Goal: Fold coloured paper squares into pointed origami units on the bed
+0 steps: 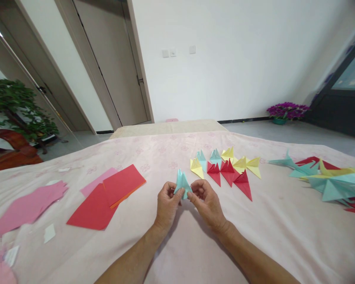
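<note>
Both my hands pinch a small folded teal paper piece (182,182) above the pink flowered cloth (171,236). My left hand (167,204) grips its left lower edge with thumb and fingers closed. My right hand (205,202) holds its right lower corner, fingers curled. The piece points upward with two tips at the top. Just behind it lies a row of folded paper pieces (228,169) in yellow, teal and red.
Flat red paper sheets (106,197) and pink sheets (29,207) lie to the left, with small white scraps (49,232). A pile of finished teal, yellow and red folded shapes (331,181) sits at the right. Doors, a plant and purple flowers stand beyond.
</note>
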Demonstrator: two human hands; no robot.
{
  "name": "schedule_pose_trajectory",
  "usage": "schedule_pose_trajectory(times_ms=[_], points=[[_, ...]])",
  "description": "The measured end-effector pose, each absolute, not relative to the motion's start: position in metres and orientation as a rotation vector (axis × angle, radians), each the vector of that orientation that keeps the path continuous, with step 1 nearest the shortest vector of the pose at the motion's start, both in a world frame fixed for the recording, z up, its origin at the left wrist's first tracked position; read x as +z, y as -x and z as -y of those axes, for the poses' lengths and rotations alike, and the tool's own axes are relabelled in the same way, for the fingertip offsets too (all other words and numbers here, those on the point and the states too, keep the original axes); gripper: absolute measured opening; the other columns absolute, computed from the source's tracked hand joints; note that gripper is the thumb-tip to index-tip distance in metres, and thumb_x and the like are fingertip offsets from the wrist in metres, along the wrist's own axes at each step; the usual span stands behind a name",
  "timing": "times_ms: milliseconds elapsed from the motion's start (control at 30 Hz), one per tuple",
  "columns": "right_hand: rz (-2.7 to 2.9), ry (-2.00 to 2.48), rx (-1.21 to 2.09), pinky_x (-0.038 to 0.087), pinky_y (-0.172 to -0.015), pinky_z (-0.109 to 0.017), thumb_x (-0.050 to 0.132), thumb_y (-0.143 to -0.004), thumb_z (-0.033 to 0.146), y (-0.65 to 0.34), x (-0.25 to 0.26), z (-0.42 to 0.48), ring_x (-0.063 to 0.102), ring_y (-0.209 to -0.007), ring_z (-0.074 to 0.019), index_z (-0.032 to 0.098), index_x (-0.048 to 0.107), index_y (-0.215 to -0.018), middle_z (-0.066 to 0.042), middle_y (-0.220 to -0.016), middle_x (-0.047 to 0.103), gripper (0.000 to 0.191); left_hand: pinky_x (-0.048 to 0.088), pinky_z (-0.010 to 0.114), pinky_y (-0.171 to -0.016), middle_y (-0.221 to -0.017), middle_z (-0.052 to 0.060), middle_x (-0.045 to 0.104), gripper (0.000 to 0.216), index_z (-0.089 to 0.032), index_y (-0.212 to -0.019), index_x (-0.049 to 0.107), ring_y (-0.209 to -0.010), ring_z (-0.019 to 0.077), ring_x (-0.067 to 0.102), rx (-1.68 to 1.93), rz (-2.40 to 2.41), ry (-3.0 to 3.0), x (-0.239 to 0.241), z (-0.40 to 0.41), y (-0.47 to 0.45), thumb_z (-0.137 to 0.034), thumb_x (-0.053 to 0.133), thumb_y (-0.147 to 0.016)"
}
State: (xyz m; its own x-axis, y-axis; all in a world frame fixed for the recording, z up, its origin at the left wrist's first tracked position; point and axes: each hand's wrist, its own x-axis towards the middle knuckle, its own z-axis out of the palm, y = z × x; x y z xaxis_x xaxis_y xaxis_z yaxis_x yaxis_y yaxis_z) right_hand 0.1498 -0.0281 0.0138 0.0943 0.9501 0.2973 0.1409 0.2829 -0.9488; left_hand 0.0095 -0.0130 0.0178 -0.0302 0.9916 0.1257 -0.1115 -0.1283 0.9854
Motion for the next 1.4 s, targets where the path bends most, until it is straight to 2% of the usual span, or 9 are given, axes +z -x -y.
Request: schedule_pose_trajectory(times_ms=[167, 367, 500, 733, 867, 967, 1200, 1300, 1400], points=[[1.497, 1.212, 0.781, 0.050, -0.066, -0.028, 0.065, -0.083, 0.036, -0.146, 0.019, 0.030, 0.062, -0.071, -0.0167, 0.019, 0.063, -0.085, -0.003, -0.081, 0.067, 0.017, 0.044, 0.020, -0.052, -0.066, -0.004, 0.054, 0.027, -0.018, -0.073, 0.054, -0.056, 0.0093, 0.051, 1.386, -1.075, -1.187, 0.017, 0.014, -0.010, -0.037, 0.072, -0.076], [1.564, 1.240, 0.604, 0.045, -0.064, -0.027, 0.057, -0.090, 0.035, -0.150, 0.016, 0.029, 0.057, -0.066, -0.0153, 0.020, 0.065, -0.081, -0.001, -0.072, 0.065, 0.019, 0.040, 0.018, -0.047, -0.060, -0.007, 0.050, 0.029, -0.018, -0.073, 0.052, -0.050, 0.0077, 0.048, 1.376, -1.091, -1.223, 0.018, 0.014, -0.010, -0.038, 0.072, -0.077], [1.534, 1.253, 0.675, 0.045, -0.062, -0.027, 0.057, -0.090, 0.036, -0.152, 0.010, 0.027, 0.058, -0.065, -0.0152, 0.020, 0.062, -0.078, -0.001, -0.069, 0.065, 0.021, 0.039, 0.019, -0.046, -0.060, -0.007, 0.050, 0.029, -0.018, -0.073, 0.050, -0.048, 0.0075, 0.048, 1.357, -1.065, -1.255, 0.016, 0.013, -0.010, -0.039, 0.070, -0.079], [1.319, 1.119, 0.854, 0.049, -0.062, -0.028, 0.064, -0.086, 0.041, -0.150, 0.002, 0.023, 0.060, -0.066, -0.0159, 0.019, 0.059, -0.087, 0.000, -0.070, 0.063, 0.022, 0.041, 0.019, -0.048, -0.066, -0.005, 0.053, 0.025, -0.018, -0.076, 0.054, -0.053, 0.0083, 0.049, 1.357, -1.018, -1.335, 0.017, 0.014, -0.009, -0.038, 0.067, -0.082], [1.447, 1.098, 0.754, 0.048, -0.066, -0.028, 0.061, -0.089, 0.038, -0.152, 0.008, 0.026, 0.059, -0.072, -0.0156, 0.019, 0.067, -0.093, -0.002, -0.079, 0.065, 0.019, 0.044, 0.020, -0.049, -0.066, -0.005, 0.054, 0.026, -0.018, -0.073, 0.054, -0.054, 0.0089, 0.050, 1.365, -1.042, -1.339, 0.018, 0.013, -0.009, -0.036, 0.070, -0.079], [1.537, 1.056, 0.621, 0.047, -0.066, -0.027, 0.060, -0.091, 0.034, -0.153, 0.015, 0.028, 0.059, -0.077, -0.0163, 0.021, 0.068, -0.089, -0.004, -0.085, 0.065, 0.015, 0.046, 0.020, -0.049, -0.065, -0.005, 0.053, 0.026, -0.017, -0.071, 0.055, -0.054, 0.0090, 0.051, 1.371, -1.041, -1.346, 0.020, 0.013, -0.010, -0.035, 0.072, -0.077], [1.631, 0.999, 0.394, 0.048, -0.066, -0.031, 0.058, -0.090, 0.021, -0.152, 0.020, 0.030, 0.058, -0.077, -0.0178, 0.022, 0.064, -0.081, -0.004, -0.081, 0.061, 0.012, 0.054, 0.023, -0.053, -0.070, -0.002, 0.061, 0.029, -0.017, -0.076, 0.055, -0.060, 0.0123, 0.061, 1.405, -0.933, -1.171, 0.025, 0.015, -0.012, -0.035, 0.078, -0.070], [1.611, 0.984, 0.363, 0.049, -0.068, -0.030, 0.061, -0.087, 0.017, -0.152, 0.018, 0.030, 0.059, -0.085, -0.0188, 0.022, 0.067, -0.088, -0.006, -0.091, 0.062, 0.008, 0.057, 0.026, -0.059, -0.067, -0.003, 0.062, 0.029, -0.016, -0.074, 0.057, -0.061, 0.0127, 0.062, 1.394, -0.937, -1.146, 0.022, 0.013, -0.011, -0.035, 0.079, -0.071], [1.571, 0.976, 0.378, 0.052, -0.071, -0.031, 0.065, -0.085, 0.018, -0.152, 0.017, 0.029, 0.060, -0.094, -0.0204, 0.024, 0.070, -0.099, -0.008, -0.103, 0.062, 0.015, 0.058, 0.027, -0.060, -0.067, -0.003, 0.062, 0.030, -0.016, -0.074, 0.057, -0.062, 0.0124, 0.061, 1.369, -0.918, -1.132, 0.019, 0.011, -0.010, -0.034, 0.080, -0.070]])
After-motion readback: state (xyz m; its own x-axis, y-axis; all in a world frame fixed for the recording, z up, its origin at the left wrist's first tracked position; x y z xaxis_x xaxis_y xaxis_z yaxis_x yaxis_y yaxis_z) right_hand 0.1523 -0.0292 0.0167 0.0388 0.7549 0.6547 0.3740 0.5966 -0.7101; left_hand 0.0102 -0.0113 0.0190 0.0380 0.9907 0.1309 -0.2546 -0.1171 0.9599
